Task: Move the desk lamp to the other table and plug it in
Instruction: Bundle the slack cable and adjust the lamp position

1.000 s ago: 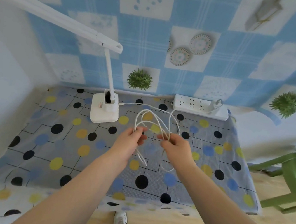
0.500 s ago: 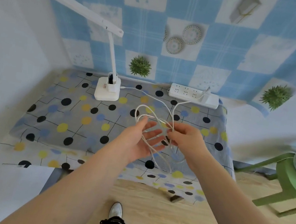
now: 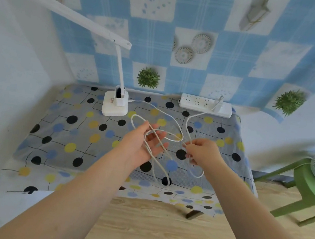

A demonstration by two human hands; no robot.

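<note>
The desk lamp (image 3: 115,104) stands at the table's (image 3: 61,145) rear edge, left of centre. The power strip (image 3: 196,103) lies along that edge, toward the right rear corner. The cable (image 3: 170,119) runs between them, looping forward above the centre.

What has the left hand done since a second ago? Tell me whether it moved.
Yes. The left hand has opened and drawn back from the lamp base toward the table's near edge, cable draped over it.

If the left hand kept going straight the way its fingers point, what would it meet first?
The left hand points up and right, so it would likely first meet the white cord looped just past its fingertips, then the right hand. Depth is unclear.
</note>
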